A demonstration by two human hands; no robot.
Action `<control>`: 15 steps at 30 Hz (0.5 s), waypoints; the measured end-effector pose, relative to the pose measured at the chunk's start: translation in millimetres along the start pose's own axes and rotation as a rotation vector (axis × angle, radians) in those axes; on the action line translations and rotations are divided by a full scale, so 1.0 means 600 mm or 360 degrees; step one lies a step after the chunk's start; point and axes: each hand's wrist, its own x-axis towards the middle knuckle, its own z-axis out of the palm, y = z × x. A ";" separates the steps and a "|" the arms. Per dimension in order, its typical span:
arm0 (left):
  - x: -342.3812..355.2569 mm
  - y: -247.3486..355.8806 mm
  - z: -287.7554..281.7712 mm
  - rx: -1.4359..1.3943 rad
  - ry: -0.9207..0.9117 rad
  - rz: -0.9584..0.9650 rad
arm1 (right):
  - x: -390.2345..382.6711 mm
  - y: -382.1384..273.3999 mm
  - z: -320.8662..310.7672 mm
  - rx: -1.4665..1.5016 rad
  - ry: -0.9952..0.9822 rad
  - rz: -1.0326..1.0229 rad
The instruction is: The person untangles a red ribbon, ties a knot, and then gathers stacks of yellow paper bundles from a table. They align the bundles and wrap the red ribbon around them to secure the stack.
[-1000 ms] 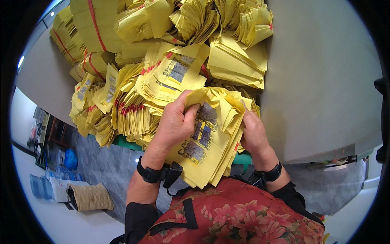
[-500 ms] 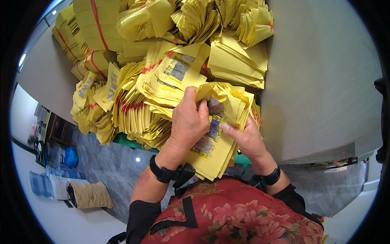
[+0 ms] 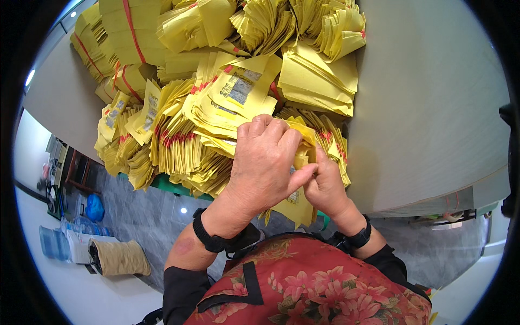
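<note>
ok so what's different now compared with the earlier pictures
The left hand has moved right across the yellow sheaf, close to the right hand, and now covers most of its printed face. The sheaf's lower end has risen. Both hands remain at the sheaf; the stacked yellow bundles look unchanged.

Head feed bright, mostly sharp.
I'm getting ceiling lights upper left, floor glare, soft shadow on grey panel, edges fisheye-bent.
</note>
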 end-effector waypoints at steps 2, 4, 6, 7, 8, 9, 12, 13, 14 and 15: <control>0.001 0.004 0.004 0.0093 -0.0025 -0.0041 | -0.004 -0.003 0.002 -0.0134 0.0033 0.0019; -0.001 0.008 0.009 0.0216 -0.0030 -0.0067 | -0.004 -0.003 0.004 -0.0210 0.0067 -0.0091; 0.000 0.009 0.013 0.0287 -0.0035 -0.0087 | -0.006 -0.003 0.005 -0.0253 0.0051 -0.0127; 0.001 0.008 0.015 0.0322 -0.0037 -0.0097 | -0.009 -0.004 0.005 -0.0262 0.0017 -0.0097; 0.002 0.006 0.017 0.0320 -0.0024 -0.0091 | -0.011 -0.004 0.004 -0.0275 -0.0013 -0.0082; 0.004 0.003 0.019 0.0318 -0.0011 -0.0086 | -0.011 -0.004 0.005 -0.0271 -0.0028 -0.0073; 0.007 -0.010 0.019 0.0308 -0.0019 -0.0059 | -0.015 -0.003 0.004 -0.0281 -0.0052 -0.0106; 0.007 -0.016 0.016 0.0296 -0.0037 -0.0054 | -0.017 -0.003 0.003 -0.0289 -0.0052 -0.0128; 0.007 -0.021 0.013 0.0183 -0.0023 -0.0023 | -0.019 -0.002 0.003 -0.0301 -0.0055 -0.0154; 0.007 -0.026 0.009 0.0061 -0.0015 0.0001 | -0.019 0.000 0.001 -0.0262 -0.0066 -0.0115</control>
